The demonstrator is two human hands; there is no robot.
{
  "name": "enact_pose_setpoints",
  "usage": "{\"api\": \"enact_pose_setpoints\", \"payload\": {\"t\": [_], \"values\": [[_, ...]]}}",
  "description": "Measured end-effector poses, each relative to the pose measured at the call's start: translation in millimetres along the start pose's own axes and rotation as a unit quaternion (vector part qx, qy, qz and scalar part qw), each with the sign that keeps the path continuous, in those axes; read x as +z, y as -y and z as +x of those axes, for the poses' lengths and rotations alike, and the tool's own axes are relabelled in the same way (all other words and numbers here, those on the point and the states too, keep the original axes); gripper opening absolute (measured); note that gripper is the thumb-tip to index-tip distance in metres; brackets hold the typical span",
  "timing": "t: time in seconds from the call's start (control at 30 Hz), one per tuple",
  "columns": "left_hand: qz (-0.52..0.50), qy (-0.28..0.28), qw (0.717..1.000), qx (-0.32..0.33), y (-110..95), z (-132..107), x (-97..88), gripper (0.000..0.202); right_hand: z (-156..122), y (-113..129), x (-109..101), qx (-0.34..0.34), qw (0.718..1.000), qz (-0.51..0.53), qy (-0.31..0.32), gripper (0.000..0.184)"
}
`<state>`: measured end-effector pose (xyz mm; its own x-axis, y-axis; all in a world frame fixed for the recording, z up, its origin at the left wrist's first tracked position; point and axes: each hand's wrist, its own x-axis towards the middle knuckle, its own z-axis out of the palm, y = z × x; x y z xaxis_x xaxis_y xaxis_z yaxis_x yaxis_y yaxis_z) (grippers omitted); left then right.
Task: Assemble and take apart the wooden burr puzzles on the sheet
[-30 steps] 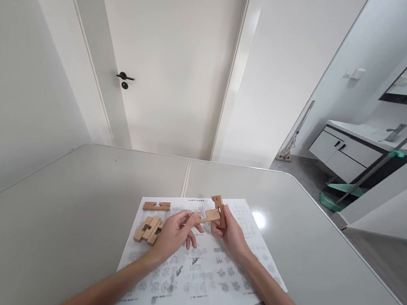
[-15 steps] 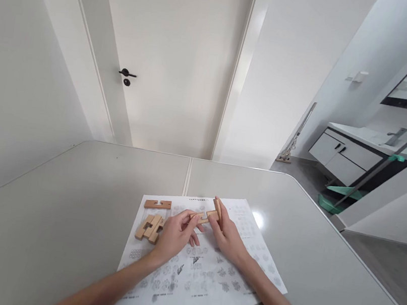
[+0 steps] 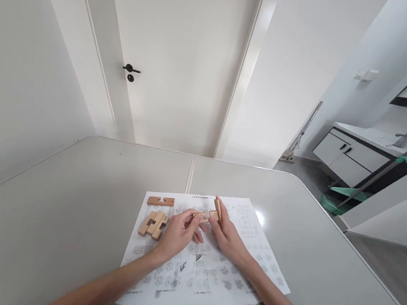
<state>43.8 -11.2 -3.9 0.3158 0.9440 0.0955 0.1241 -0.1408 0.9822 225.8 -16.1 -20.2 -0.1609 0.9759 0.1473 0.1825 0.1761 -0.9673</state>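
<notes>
Over printed sheet (image 3: 205, 270): left hand (image 3: 176, 232), right hand (image 3: 227, 235) pinch 2 wooden pieces (image 3: 211, 214); joint hidden.

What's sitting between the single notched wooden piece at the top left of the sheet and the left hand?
In the head view, a cluster of joined wooden blocks lies on the paper sheet, between the notched piece and the left hand.

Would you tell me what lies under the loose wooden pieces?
The wooden pieces and notched bar rest on the printed sheet, over the grey table. Print beneath them is covered.
</notes>
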Motion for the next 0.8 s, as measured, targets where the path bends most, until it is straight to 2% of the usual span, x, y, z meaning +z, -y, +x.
{"api": "enact_pose_setpoints", "payload": {"t": [0.2, 0.4, 0.63, 0.8], "values": [[-0.007, -0.004, 1.000, 0.001, -0.2, 0.5, 1.5, 0.042, 0.5, -1.6, 6.0, 0.011, 0.999, 0.036, -0.018, 0.078], [0.002, -0.012, 1.000, 0.011, -1.8, 0.0, -0.4, 0.043, -1.4, 2.5, 4.7, 0.015, 0.999, 0.034, 0.018, 0.076], [0.008, -0.012, 1.000, 0.007, -3.2, -0.3, -2.2, 0.043, -0.6, -1.1, 9.9, 0.024, 0.995, 0.094, 0.005, 0.082], [0.000, -0.013, 1.000, 0.002, -8.0, 0.6, -3.7, 0.042, -1.4, 1.2, 8.4, 0.023, 0.997, 0.073, 0.006, 0.081]]}}
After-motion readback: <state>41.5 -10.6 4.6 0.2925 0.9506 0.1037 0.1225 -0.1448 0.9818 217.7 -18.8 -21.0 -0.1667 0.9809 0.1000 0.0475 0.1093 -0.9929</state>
